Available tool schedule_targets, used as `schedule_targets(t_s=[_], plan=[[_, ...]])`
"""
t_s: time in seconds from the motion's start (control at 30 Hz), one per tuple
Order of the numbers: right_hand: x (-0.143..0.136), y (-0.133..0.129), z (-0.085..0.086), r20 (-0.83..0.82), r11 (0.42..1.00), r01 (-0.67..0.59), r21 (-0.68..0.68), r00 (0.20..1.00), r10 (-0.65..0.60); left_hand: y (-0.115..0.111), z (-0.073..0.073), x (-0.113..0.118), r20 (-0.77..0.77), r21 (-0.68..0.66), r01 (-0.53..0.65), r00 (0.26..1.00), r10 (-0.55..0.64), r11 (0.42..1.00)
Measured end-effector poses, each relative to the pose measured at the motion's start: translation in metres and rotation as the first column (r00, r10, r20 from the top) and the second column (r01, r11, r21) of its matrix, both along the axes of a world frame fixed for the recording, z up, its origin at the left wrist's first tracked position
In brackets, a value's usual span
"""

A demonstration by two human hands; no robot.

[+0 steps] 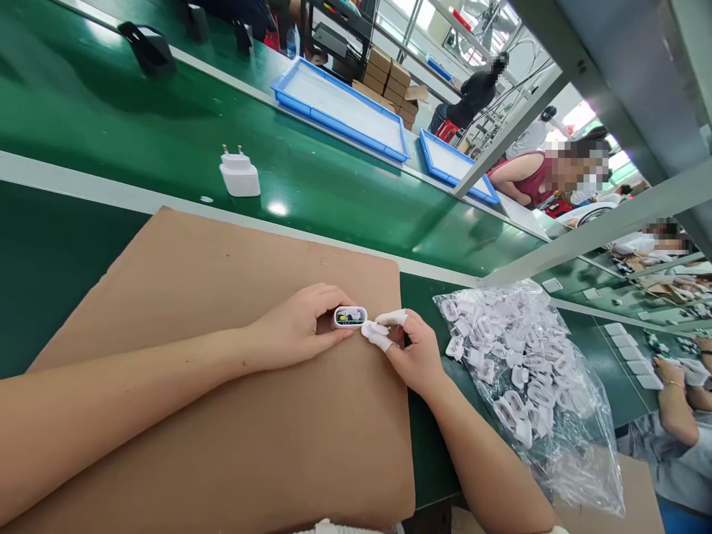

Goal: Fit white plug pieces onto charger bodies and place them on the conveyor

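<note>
My left hand (pixel 300 326) is closed around a white charger housing (pixel 350 317), thumb on the near side and fingers on the far side. The housing's open end faces up and shows a circuit board with small parts inside. Just right of it, my right hand (pixel 417 352), with white finger cots on its thumb and fingertip, pinches a small white plastic end cap (pixel 369 331). The cap sits at the housing's right edge; whether they touch is hard to tell. Both hands are over a brown cardboard sheet (pixel 267 430).
To the right lies a clear plastic bag (pixel 523 356) full of white plastic caps. A white plug charger (pixel 239 175) stands on the green belt (pixel 334 178) beyond a pale rail. Blue trays (pixel 345 107) and a black object (pixel 147 48) are farther off. Co-workers sit at right.
</note>
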State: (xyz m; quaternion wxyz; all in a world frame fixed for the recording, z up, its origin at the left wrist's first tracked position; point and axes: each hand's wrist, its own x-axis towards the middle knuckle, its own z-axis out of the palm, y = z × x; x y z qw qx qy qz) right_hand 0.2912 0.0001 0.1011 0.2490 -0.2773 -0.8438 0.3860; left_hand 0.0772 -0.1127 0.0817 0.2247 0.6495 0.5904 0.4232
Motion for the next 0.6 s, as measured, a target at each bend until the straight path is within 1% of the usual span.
schedule_targets(t_s=[0.03, 0.07, 0.1, 0.17, 0.23, 0.3, 0.33, 0.37, 0.4, 0.43, 0.47, 0.5, 0.53, 0.57, 0.6], plan=[[-0.001, -0.002, 0.0, -0.011, 0.999, 0.034, 0.0, 0.999, -0.034, 0.0, 0.0, 0.0, 0.003, 0.006, 0.005, 1.0, -0.005, 1.0], [-0.002, -0.004, 0.001, -0.023, 0.997, 0.071, -0.031, 0.997, -0.072, 0.0, 0.001, 0.001, 0.008, 0.011, 0.012, 1.0, -0.012, 1.0], [-0.002, -0.004, 0.001, -0.036, 0.99, 0.104, -0.091, 0.994, -0.107, -0.001, 0.001, 0.001, 0.015, 0.014, 0.019, 1.0, -0.019, 1.0], [0.001, -0.004, 0.003, -0.055, 0.955, 0.132, -0.266, 0.987, -0.152, -0.002, 0.003, 0.002, 0.031, 0.021, 0.03, 0.999, -0.03, 0.999], [0.004, 0.0, 0.007, -0.058, 0.902, 0.112, -0.416, 0.987, -0.149, -0.002, 0.005, 0.002, 0.045, 0.027, 0.036, 0.998, -0.037, 0.999], [0.006, 0.004, 0.014, -0.063, 0.871, 0.068, -0.486, 0.992, -0.112, -0.002, 0.006, 0.002, 0.056, 0.036, 0.041, 0.998, -0.043, 0.999], [0.007, 0.005, 0.019, -0.066, 0.868, 0.039, -0.494, 0.994, -0.083, -0.002, 0.007, 0.002, 0.06, 0.041, 0.045, 0.997, -0.047, 0.998], [0.006, 0.005, 0.024, -0.067, 0.878, 0.02, -0.479, 0.996, -0.059, -0.002, 0.006, 0.002, 0.063, 0.047, 0.049, 0.997, -0.052, 0.998], [0.005, 0.004, 0.03, -0.057, 0.902, 0.016, -0.432, 0.997, -0.046, -0.002, 0.006, 0.001, 0.065, 0.051, 0.054, 0.996, -0.057, 0.997], [0.002, 0.003, 0.035, -0.035, 0.938, 0.024, -0.347, 0.999, -0.039, -0.001, 0.006, 0.001, 0.068, 0.049, 0.058, 0.996, -0.061, 0.997], [-0.001, 0.001, 0.04, -0.005, 0.973, 0.032, -0.227, 0.999, -0.034, -0.001, 0.005, 0.0, 0.07, 0.043, 0.061, 0.995, -0.064, 0.997], [-0.005, -0.002, 0.044, 0.024, 0.996, 0.025, -0.086, 0.999, -0.023, -0.001, 0.005, 0.0, 0.071, 0.034, 0.064, 0.995, -0.066, 0.997], [-0.01, -0.005, 0.048, 0.05, 0.998, -0.006, 0.056, 0.999, 0.003, -0.001, 0.004, -0.001, 0.071, 0.025, 0.067, 0.995, -0.069, 0.997], [-0.015, -0.007, 0.05, 0.072, 0.982, -0.057, 0.178, 0.996, 0.045, -0.002, 0.004, -0.001, 0.07, 0.014, 0.068, 0.995, -0.069, 0.998], [-0.02, -0.009, 0.051, 0.095, 0.955, -0.119, 0.271, 0.991, 0.096, -0.002, 0.003, -0.002, 0.07, 0.004, 0.067, 0.995, -0.067, 0.998]])
